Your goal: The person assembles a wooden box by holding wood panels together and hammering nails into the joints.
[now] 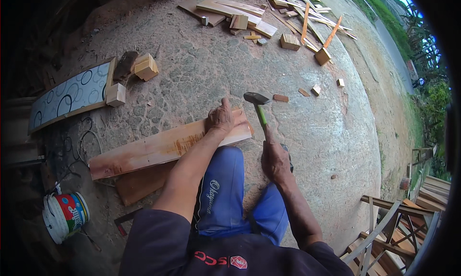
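Note:
A long pale wooden board [153, 148] with reddish-brown streaks lies slanted across the ground in front of my knees. My left hand [220, 118] is closed over it near its right end, with one finger sticking up. Whether those fingers also pinch something small is too hard to see. In my right hand [276, 160] is a hammer [260, 113] with a dark head and a green handle, raised just right of the board's end. A darker brown board [139, 184] lies partly hidden beneath the pale one.
Beyond the board, wood blocks [290, 41] and a heap of offcuts [240, 14] lie on the rough concrete. At left are a circle-patterned panel [72, 94], loose cable [77, 151] and a white paint bucket [65, 216]. A metal frame [384, 228] holding timber stands lower right.

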The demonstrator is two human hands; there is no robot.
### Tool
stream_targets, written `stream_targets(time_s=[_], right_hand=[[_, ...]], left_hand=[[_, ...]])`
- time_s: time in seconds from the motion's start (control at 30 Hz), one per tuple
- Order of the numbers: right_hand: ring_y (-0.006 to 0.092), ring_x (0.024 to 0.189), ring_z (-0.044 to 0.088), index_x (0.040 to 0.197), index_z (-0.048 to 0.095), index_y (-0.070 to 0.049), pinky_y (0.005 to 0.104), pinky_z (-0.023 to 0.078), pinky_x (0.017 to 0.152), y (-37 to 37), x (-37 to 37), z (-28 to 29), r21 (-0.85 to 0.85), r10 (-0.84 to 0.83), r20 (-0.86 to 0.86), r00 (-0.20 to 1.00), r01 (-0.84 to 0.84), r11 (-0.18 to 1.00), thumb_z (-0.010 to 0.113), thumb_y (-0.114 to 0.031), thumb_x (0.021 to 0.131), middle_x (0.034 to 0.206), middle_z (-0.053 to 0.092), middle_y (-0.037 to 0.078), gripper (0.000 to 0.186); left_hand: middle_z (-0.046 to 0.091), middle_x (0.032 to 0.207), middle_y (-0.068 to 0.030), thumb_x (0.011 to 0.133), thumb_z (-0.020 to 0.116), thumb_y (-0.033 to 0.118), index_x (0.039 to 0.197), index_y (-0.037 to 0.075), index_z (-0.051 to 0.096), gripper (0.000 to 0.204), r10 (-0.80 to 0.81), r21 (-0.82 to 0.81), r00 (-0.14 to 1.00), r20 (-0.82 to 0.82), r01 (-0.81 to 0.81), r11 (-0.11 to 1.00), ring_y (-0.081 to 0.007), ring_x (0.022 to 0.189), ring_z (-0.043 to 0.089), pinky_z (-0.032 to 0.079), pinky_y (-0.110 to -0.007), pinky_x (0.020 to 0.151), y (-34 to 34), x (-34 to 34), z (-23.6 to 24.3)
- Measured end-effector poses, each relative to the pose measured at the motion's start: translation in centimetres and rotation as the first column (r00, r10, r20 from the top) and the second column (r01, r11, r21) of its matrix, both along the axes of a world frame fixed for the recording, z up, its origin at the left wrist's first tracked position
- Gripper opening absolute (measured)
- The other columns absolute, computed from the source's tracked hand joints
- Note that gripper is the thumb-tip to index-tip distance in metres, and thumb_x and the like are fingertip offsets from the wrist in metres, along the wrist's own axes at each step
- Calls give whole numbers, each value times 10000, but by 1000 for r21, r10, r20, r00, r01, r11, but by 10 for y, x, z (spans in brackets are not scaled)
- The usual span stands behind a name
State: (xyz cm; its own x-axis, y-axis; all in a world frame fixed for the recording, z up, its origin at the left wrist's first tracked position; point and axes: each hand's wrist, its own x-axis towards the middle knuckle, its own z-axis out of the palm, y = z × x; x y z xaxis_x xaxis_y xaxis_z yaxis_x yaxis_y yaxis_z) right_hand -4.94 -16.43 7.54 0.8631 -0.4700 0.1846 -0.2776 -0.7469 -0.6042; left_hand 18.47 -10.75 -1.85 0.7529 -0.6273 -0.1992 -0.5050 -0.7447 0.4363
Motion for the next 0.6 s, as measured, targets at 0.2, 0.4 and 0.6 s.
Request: stream_targets(time_s=[0.2, 0.4, 0.6], right_hand=[[456, 746, 645, 1596, 241, -137, 552, 479, 646, -20, 6, -11, 81, 36, -188, 982, -22, 997, 486, -21, 944, 811, 629, 287, 706], [244, 578, 510, 1296, 366, -140, 355, 434, 527, -18, 11, 172, 32, -40, 641, 767, 25, 999, 530, -337, 965, 730, 457, 108, 419], [434, 584, 595, 1604, 191, -142, 534, 435, 538, -29, 1, -5, 31, 106, -149, 983, -102, 994, 478, -80, 987, 757, 612, 281, 683]], left_hand=[[741, 937, -210, 903, 690, 308, 1221, 45, 388, 512, -14, -75, 999, 31, 17, 997, -376, 874, 734, 533, -493, 808, -9, -9, 2], [743, 929, -205, 935, 647, 297, 1286, 40, 381, 510, 23, -63, 1000, 5, -22, 998, -371, 842, 735, 533, -490, 804, 6, 5, -5], [740, 926, -210, 964, 598, 299, 1267, 35, 392, 452, -2, -62, 1000, -1, 2, 998, -372, 860, 733, 536, -488, 814, -11, -2, 9]])
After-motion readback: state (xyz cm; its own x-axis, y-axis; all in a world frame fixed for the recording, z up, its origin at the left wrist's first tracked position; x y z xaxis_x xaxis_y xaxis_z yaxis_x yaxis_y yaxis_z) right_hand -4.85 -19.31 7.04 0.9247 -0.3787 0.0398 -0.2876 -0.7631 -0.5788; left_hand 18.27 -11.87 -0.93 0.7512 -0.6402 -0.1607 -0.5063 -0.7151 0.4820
